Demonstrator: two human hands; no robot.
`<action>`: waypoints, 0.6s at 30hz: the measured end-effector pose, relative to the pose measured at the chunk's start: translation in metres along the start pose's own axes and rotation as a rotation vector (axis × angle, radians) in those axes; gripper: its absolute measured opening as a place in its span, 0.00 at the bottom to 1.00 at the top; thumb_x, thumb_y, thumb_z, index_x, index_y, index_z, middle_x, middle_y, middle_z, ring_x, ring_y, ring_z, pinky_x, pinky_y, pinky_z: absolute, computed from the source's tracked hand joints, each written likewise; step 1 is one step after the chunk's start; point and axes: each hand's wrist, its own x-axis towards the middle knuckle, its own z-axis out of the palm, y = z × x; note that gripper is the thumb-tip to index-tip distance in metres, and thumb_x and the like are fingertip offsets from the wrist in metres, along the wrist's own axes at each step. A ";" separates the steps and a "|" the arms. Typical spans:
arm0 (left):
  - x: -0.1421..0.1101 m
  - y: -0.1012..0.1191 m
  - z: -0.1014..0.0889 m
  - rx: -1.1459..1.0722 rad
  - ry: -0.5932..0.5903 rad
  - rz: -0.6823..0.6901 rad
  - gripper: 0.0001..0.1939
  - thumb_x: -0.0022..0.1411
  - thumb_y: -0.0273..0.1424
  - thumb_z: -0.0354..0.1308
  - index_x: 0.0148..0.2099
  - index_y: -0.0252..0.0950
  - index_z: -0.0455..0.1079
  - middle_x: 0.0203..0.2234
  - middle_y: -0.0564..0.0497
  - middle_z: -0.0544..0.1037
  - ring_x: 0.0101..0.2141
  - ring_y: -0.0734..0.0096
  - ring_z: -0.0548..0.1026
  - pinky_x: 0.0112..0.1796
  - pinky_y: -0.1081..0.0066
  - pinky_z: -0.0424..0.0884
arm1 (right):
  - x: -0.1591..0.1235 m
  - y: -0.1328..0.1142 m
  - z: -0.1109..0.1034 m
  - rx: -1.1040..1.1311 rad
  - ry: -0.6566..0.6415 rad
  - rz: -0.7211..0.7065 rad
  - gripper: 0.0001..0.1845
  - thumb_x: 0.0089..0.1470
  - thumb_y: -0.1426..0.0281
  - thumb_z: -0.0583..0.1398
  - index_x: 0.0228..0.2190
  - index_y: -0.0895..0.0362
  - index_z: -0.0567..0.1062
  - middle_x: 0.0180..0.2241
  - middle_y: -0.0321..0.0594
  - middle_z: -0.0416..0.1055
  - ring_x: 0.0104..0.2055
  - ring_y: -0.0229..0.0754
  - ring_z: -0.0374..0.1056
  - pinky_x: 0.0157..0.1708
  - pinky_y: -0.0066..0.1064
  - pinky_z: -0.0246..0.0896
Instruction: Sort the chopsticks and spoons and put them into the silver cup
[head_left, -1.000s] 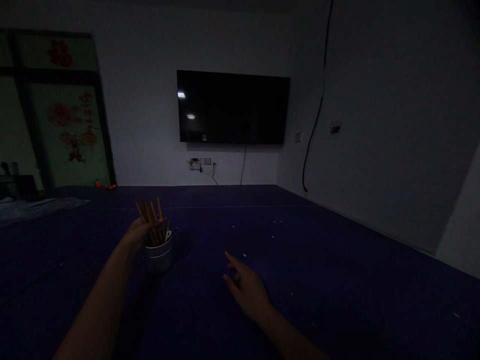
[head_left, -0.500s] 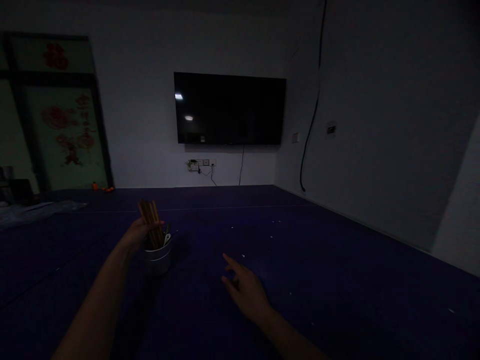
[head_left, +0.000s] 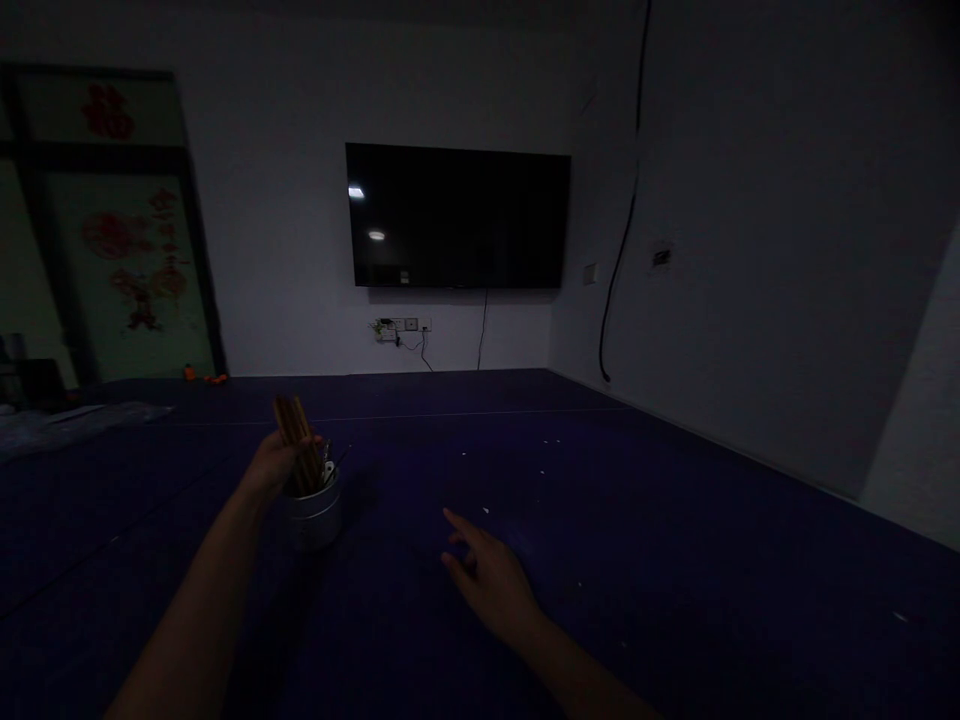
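My left hand [head_left: 271, 465] is closed around a bundle of wooden chopsticks [head_left: 295, 424], which lean to the left. Their lower ends stand in a round grey container [head_left: 315, 518] on the dark blue surface [head_left: 420, 620]. Beside them in the container are thin dark and white-ended utensils [head_left: 328, 467], too dim to name. My right hand [head_left: 491, 580] hovers over or rests on the surface, I cannot tell which, right of the container. Its fingers are apart and hold nothing.
Small white scraps [head_left: 486, 511] dot the blue surface. Clear plastic sheeting [head_left: 75, 425] and small orange items [head_left: 216, 379] lie at the far left. A television [head_left: 457, 218] hangs on the back wall, and a black cable [head_left: 621, 262] runs down the right wall.
The chopsticks have shifted slightly left within my left hand's grip, and the utensils beside them have changed position in the container. My right hand stays almost where it was.
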 end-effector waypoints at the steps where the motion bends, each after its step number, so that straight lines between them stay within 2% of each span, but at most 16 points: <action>1: 0.001 0.000 0.000 -0.012 0.000 -0.004 0.08 0.40 0.28 0.63 0.27 0.34 0.68 0.20 0.51 0.76 0.27 0.64 0.75 0.31 0.66 0.72 | 0.000 0.000 0.000 0.003 -0.002 -0.002 0.29 0.54 0.68 0.56 0.58 0.46 0.61 0.43 0.38 0.73 0.33 0.38 0.70 0.39 0.33 0.64; 8: 0.001 0.010 -0.004 -0.080 0.055 0.059 0.09 0.42 0.29 0.63 0.29 0.35 0.67 0.21 0.53 0.76 0.32 0.66 0.76 0.41 0.65 0.70 | 0.000 -0.001 -0.001 -0.005 0.002 0.000 0.29 0.54 0.68 0.56 0.58 0.48 0.62 0.42 0.39 0.74 0.32 0.38 0.69 0.39 0.34 0.64; 13: -0.006 0.030 -0.008 -0.136 0.099 0.194 0.11 0.44 0.29 0.62 0.32 0.34 0.67 0.24 0.53 0.75 0.33 0.65 0.76 0.44 0.61 0.71 | 0.000 0.002 0.000 -0.022 0.001 -0.010 0.29 0.54 0.67 0.56 0.58 0.47 0.61 0.42 0.38 0.74 0.32 0.38 0.70 0.39 0.34 0.64; 18: -0.022 0.066 -0.013 -0.125 0.313 0.423 0.14 0.49 0.28 0.56 0.40 0.34 0.66 0.32 0.51 0.76 0.33 0.70 0.75 0.45 0.60 0.71 | 0.000 0.003 0.001 -0.013 0.007 -0.022 0.29 0.54 0.68 0.56 0.58 0.47 0.61 0.43 0.39 0.74 0.33 0.39 0.70 0.38 0.33 0.64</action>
